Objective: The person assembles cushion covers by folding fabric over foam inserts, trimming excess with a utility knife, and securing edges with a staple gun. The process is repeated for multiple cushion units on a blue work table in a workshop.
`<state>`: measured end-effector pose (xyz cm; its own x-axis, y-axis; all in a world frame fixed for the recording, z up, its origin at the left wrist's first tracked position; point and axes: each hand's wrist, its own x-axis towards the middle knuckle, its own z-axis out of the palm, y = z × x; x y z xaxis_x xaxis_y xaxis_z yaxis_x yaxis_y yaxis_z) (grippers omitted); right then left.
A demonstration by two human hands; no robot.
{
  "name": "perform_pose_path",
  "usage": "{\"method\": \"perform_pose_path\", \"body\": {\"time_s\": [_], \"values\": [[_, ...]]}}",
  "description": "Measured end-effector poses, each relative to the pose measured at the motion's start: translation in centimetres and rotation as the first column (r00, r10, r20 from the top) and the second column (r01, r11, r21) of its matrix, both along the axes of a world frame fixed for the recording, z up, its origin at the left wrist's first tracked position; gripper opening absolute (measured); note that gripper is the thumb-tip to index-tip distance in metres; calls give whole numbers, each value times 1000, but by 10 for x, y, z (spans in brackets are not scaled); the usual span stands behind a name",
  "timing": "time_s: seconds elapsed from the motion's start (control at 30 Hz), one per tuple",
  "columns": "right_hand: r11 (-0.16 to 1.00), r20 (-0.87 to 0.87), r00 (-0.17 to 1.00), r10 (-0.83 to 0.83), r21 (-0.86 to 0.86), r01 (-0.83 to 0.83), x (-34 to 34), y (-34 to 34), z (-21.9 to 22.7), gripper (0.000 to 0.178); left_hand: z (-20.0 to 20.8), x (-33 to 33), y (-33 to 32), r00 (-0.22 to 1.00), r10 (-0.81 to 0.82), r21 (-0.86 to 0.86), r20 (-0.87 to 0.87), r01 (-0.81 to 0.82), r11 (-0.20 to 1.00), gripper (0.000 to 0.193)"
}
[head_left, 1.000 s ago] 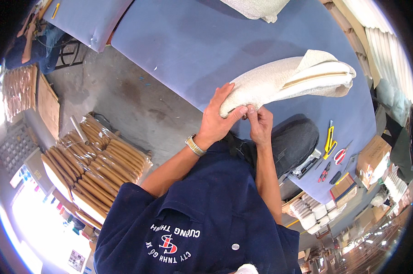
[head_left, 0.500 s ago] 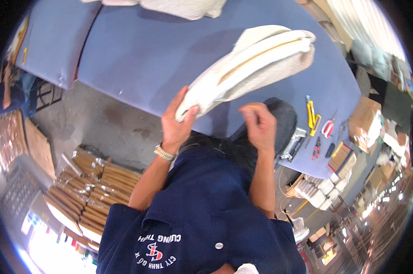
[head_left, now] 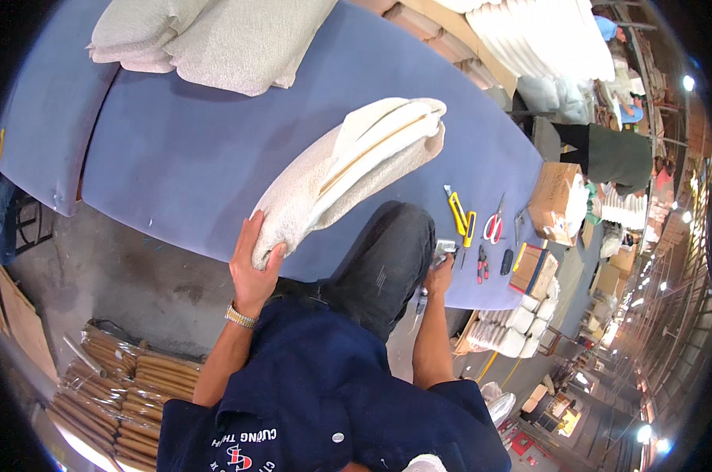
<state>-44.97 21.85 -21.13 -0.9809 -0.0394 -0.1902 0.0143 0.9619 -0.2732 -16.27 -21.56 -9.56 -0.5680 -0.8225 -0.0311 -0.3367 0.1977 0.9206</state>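
Note:
My left hand (head_left: 255,263) grips the near end of a curved cream fabric-covered panel (head_left: 293,193), fingers on one side and thumb on the other. The panel rests tilted on the blue-topped table (head_left: 190,157), and a tan strip shows along its white inner face. Down to the right, beside my raised knee (head_left: 387,244), my right hand (head_left: 438,277) is closed round a silver-and-black tool (head_left: 445,247) that looks like a staple gun. A fitting hangs below that hand. My fingers hide most of its handle.
Right of my hand lie yellow cutters (head_left: 460,216), red-handled scissors (head_left: 493,228) and red-and-black pliers (head_left: 482,266). A cardboard box (head_left: 551,200) stands by the table's right edge. Cream fabric pieces (head_left: 238,47) lie at the far side. Wrapped brown bundles (head_left: 127,377) sit at lower left.
My right hand has moved down from near the panel to the silver-and-black tool and closed on it. The view has shifted right; my left hand still holds the panel.

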Motion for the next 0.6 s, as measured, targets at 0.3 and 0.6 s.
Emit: {"method": "perform_pose_path", "body": {"time_s": [0.3,0.6], "values": [[996,-121,992,33,-76,-42,-50,16,84,28,3,-3,1,1000,16,-80,16,-14,997,62],[780,139,925,355,-589,-210,78,-203,269,47,4,0,4,999,40,-59,26,-38,998,68]]}}
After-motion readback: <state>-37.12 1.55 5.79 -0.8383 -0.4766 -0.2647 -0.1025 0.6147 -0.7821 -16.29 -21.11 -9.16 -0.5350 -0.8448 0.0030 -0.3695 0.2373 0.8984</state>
